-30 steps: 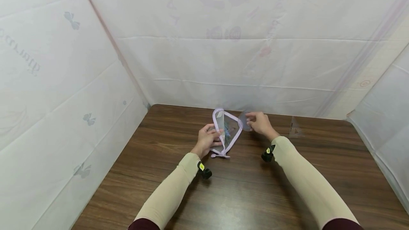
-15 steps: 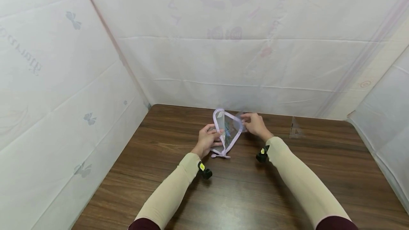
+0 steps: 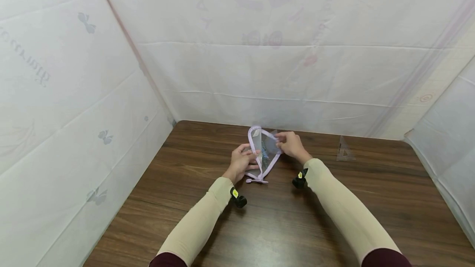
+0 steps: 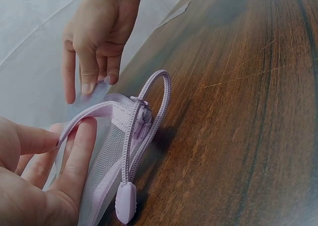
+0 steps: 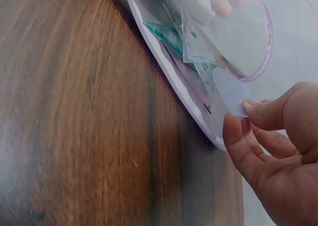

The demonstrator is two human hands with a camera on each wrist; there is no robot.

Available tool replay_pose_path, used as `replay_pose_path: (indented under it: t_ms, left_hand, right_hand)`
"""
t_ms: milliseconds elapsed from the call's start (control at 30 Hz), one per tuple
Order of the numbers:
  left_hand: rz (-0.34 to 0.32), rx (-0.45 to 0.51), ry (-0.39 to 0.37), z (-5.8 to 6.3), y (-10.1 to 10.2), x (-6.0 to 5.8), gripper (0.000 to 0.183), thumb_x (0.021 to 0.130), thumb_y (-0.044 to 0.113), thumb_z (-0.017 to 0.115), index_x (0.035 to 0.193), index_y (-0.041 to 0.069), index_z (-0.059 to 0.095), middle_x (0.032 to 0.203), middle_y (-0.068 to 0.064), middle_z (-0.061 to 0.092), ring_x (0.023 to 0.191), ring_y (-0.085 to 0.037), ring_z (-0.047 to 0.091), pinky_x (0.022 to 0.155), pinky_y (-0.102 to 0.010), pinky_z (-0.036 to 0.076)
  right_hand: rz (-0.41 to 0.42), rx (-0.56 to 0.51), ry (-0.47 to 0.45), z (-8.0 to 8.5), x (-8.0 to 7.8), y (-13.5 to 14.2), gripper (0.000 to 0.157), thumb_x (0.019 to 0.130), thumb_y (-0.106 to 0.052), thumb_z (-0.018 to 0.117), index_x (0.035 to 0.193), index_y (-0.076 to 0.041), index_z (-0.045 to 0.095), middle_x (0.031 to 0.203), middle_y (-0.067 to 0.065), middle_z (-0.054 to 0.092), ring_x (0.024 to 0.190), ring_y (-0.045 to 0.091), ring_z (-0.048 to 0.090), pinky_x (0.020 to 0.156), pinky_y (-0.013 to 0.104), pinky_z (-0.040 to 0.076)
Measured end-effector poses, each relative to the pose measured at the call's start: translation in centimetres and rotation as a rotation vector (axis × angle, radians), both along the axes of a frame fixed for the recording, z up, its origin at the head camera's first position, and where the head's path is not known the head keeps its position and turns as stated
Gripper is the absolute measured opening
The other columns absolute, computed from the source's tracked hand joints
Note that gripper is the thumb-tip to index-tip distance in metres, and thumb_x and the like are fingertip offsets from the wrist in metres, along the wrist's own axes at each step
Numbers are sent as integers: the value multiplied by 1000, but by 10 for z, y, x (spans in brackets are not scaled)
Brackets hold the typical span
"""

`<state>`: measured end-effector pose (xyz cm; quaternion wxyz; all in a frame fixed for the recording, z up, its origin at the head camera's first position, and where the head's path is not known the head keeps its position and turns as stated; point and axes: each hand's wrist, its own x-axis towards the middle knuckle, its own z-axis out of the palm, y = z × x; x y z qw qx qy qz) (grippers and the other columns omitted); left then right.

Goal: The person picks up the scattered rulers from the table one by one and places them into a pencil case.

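A see-through mesh zipper pouch with lilac edging stands on the table, its mouth spread apart. My left hand pinches one side of that mouth between thumb and fingers. With thumb and fingertips, my right hand holds a clear, bluish, rounded protractor at the pouch opening; its free end reaches inside the lilac rim. Within the pouch lie a green set square and a clear set square, partly overlapping. From the zip end hangs a cord loop with a lilac pull tab.
To the right of my right hand, a clear set square lies flat on the brown wooden table. Pale printed sheets rise behind the table and along both sides.
My right hand has moved left, carrying the protractor from beside the pouch into its opening. The left hand keeps its hold on the pouch in the same place.
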<state>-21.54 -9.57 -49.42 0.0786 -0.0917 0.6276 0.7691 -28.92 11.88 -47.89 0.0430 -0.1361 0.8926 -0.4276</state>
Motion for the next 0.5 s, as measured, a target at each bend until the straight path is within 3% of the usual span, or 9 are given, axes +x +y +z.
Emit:
replay_pose_path:
  t_ms: [267, 500]
  left_hand:
    - [-11, 2, -8, 1, -1, 0, 39, 97, -6, 65, 134, 1, 56, 121, -19, 71, 75, -19, 69, 72, -43, 66]
    - [-9, 12, -9, 1, -2, 0, 42, 97, -6, 65, 137, 0, 54, 123, -20, 71, 75, -20, 68, 72, -43, 66]
  right_hand:
    - [-3, -46, -29, -3, 0, -8, 33, 94, 2, 70, 127, 0, 70, 107, 20, 75, 71, 20, 70, 59, 27, 59]
    - [-2, -102, -79, -5, 1, -15, 33, 94, 3, 71, 127, 1, 70, 107, 21, 75, 66, 19, 70, 62, 36, 64]
